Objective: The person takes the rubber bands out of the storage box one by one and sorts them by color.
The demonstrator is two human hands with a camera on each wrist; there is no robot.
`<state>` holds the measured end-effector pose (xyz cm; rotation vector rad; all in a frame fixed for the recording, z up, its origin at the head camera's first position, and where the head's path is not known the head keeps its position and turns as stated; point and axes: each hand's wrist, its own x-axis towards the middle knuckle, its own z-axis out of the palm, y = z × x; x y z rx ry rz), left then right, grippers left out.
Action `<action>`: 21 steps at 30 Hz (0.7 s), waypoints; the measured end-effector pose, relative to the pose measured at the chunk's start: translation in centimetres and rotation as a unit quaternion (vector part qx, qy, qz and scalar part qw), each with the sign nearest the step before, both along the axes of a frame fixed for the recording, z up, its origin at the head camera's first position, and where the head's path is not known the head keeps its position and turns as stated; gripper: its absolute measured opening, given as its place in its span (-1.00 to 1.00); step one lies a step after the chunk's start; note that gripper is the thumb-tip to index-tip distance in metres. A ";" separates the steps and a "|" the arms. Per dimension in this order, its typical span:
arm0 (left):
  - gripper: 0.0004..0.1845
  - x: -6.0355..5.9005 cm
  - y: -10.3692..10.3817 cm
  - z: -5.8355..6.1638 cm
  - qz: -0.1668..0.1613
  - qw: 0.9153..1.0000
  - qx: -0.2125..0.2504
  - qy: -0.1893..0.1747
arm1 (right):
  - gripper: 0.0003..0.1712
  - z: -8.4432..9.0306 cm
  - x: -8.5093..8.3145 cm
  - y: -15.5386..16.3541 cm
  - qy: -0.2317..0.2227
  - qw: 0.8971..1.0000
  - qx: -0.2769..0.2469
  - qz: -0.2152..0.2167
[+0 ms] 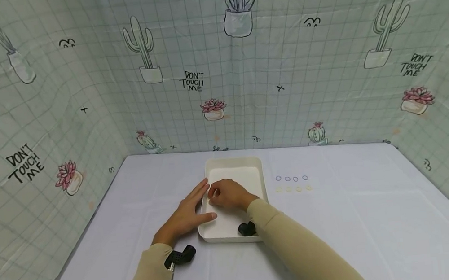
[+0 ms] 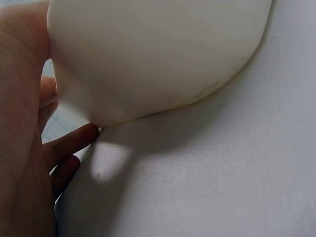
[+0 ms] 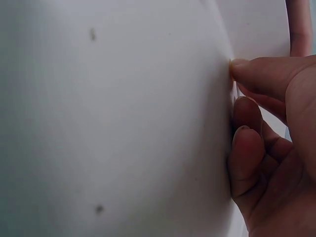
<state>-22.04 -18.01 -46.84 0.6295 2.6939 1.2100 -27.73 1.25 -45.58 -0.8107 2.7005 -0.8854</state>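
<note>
A shallow white tray (image 1: 248, 173) lies on the table. My left hand (image 1: 186, 216) rests against its left edge, fingers stretched along the side and thumb spread over the rim. In the left wrist view the fingertips (image 2: 86, 136) touch the tray wall (image 2: 158, 59). My right hand (image 1: 229, 194) reaches into the tray near the left wall, its fingers curled. Close up, the thumb (image 3: 247, 69) and forefinger pinch at the tray's inner side. A thin yellowish edge shows at the thumb tip; the fingers hide most of that small thing.
Right of the tray lie a row of several small blue rings (image 1: 287, 179) and a row of several small yellow rings (image 1: 298, 189). A white cloth covers the table (image 1: 358, 217). Behind and beside it hangs a checked curtain (image 1: 233, 67) with cactus drawings.
</note>
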 end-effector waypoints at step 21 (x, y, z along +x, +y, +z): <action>-0.01 0.2 -0.1 -0.2 -0.008 1.000 -0.002 0.015 | -0.96 0.0 0.4 0.2 0.007 1.000 -0.004 0.002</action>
